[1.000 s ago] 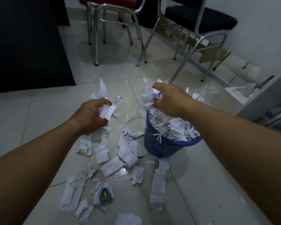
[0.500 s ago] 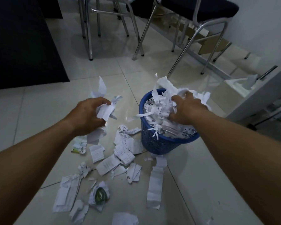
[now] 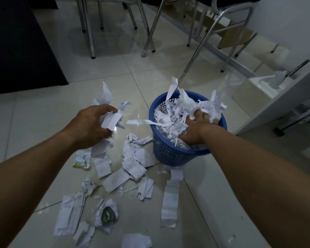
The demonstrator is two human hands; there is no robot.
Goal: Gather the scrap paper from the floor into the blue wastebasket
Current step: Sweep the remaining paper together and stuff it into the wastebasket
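The blue wastebasket point(image 3: 170, 154) stands on the tiled floor, heaped with white paper scraps point(image 3: 174, 115). My right hand point(image 3: 195, 129) lies inside it, fingers spread and pressing down on the heap. Left of the basket, my left hand point(image 3: 91, 126) hovers above the floor and grips a crumpled bunch of scrap paper point(image 3: 111, 119). Several loose scraps point(image 3: 132, 169) lie on the floor below and in front of the basket, among them a long strip point(image 3: 170, 203) and a piece with a green print point(image 3: 106, 214).
Chrome chair legs point(image 3: 147, 33) stand behind the basket. A dark mat or cabinet point(image 3: 20, 43) fills the upper left. A white cabinet edge point(image 3: 283, 101) and a cardboard box point(image 3: 229, 34) are at the right.
My right hand has dropped from above the basket into it and now presses the paper down with spread fingers. My left hand keeps its bunch, hardly moved.
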